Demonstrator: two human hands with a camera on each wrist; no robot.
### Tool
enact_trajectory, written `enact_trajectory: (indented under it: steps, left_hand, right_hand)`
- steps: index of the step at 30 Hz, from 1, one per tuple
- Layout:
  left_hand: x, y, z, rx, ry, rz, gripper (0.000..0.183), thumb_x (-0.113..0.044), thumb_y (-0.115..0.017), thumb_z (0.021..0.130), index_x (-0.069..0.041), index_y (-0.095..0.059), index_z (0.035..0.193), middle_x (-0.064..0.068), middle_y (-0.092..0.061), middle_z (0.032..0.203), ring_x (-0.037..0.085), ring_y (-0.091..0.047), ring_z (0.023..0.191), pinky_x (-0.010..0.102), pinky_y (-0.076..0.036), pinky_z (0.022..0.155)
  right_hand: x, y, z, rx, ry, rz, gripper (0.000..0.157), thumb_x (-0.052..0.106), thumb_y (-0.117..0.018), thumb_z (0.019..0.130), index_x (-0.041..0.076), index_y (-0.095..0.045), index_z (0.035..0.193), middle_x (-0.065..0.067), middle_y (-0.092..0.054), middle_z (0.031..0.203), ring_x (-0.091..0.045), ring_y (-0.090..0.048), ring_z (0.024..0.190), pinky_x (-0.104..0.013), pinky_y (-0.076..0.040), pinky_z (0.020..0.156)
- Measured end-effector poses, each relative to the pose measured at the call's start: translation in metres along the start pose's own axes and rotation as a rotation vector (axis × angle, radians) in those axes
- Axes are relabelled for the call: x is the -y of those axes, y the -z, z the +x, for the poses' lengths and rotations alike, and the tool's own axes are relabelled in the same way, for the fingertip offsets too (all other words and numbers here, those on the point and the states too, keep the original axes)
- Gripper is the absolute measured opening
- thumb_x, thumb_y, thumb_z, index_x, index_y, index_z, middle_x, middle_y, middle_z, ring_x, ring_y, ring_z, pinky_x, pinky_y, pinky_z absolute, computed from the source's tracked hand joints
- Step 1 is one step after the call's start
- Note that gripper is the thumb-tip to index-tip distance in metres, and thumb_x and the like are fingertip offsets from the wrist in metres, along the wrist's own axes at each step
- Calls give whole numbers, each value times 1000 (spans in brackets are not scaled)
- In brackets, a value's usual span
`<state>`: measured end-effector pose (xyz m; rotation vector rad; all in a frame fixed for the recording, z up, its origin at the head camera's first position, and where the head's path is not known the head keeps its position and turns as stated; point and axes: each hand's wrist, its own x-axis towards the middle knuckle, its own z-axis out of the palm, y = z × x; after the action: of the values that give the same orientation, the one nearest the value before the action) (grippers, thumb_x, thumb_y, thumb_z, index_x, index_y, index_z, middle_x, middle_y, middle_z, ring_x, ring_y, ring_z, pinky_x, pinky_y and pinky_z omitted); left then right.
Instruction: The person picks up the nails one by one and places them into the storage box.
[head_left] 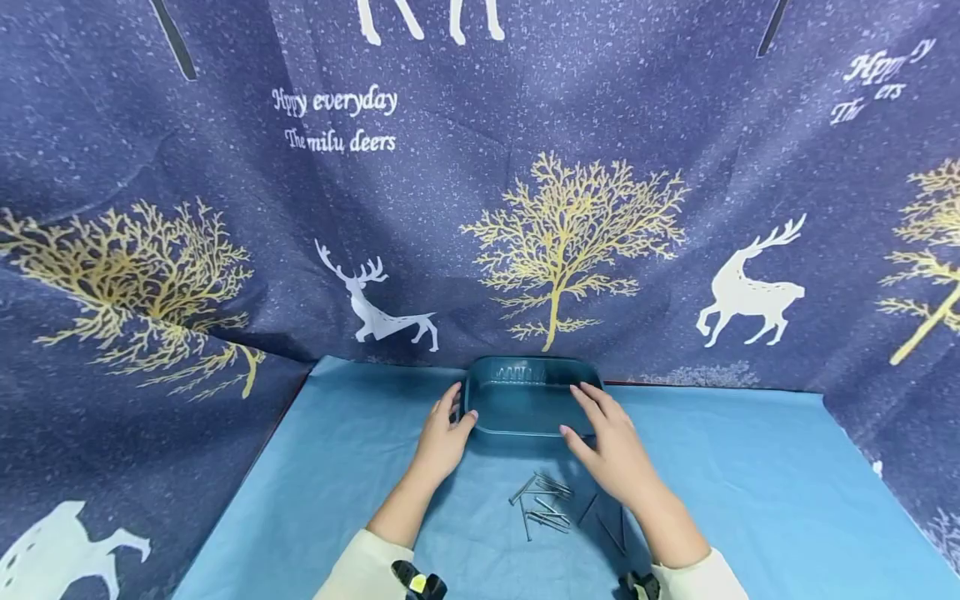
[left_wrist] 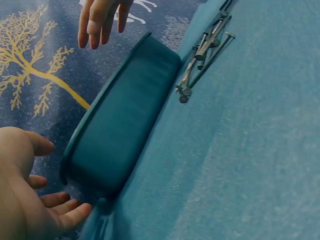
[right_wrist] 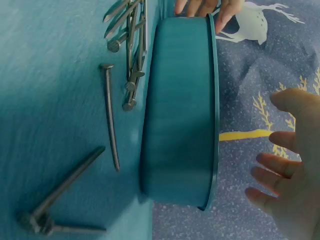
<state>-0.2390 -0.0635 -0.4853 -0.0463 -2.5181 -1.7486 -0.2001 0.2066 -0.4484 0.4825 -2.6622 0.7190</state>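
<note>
A dark teal plastic tray [head_left: 528,407] with a raised rim sits near the cloth's back edge. My left hand [head_left: 441,442] is at its left end, thumb near the rim and fingers spread along the outside. Over the tray's right front corner hovers my right hand [head_left: 618,454], fingers apart and holding nothing. In the left wrist view, the left palm [left_wrist: 30,200] faces the tray's end wall with relaxed fingers. Several metal nails [right_wrist: 111,120] lie loose on the cloth in front of the tray, most in a small heap, a few beneath the right forearm.
Light blue cloth [head_left: 750,483] covers the table. Behind it hangs a dark blue curtain [head_left: 420,208] printed with deer and yellow trees, close behind the tray's back rim. Both forearms wear pale sleeves [head_left: 367,567] with black wrist devices.
</note>
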Motion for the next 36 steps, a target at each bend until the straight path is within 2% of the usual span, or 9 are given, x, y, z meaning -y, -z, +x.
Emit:
enact_trajectory:
  steps: [8, 17, 22, 29, 36]
  left_hand:
    - [9, -3, 1, 31, 28, -64, 56, -25, -52, 106, -14, -36, 158, 19, -43, 156, 40, -46, 142, 54, -44, 114]
    - [21, -8, -4, 58, 30, -243, 52, -16, -50, 107, -13, -38, 157, 23, -46, 154, 38, -44, 144, 54, -41, 117]
    - [24, -8, -3, 68, 15, -277, 53, -15, -49, 107, -12, -36, 158, 26, -40, 157, 40, -39, 147, 55, -38, 119]
    - [25, -8, -3, 78, -7, -330, 52, -12, -47, 107, -9, -35, 158, 27, -35, 159, 40, -35, 149, 54, -39, 118]
    - [27, -11, -3, 80, 9, -351, 53, -13, -48, 107, -14, -36, 159, 24, -32, 162, 37, -31, 152, 53, -35, 121]
  right_hand:
    - [-3, 4, -8, -2, 24, -27, 57, 30, -72, 96, 8, -54, 145, -16, -55, 140, -39, -54, 128, -60, -49, 102]
    - [-3, 5, -21, 18, 36, -40, 51, 28, -75, 93, 9, -60, 139, -11, -62, 127, -31, -60, 117, -53, -55, 93]
    - [-3, 7, -25, 28, 45, -46, 48, 25, -76, 93, 8, -63, 135, -6, -64, 119, -24, -61, 108, -46, -56, 86]
    - [-3, 9, -29, 61, 28, -52, 45, 26, -76, 93, 7, -66, 131, -3, -65, 117, -21, -62, 107, -46, -56, 87]
    - [-6, 11, -32, 68, 50, -67, 36, 24, -77, 91, 7, -70, 122, -2, -66, 109, -18, -64, 101, -42, -58, 86]
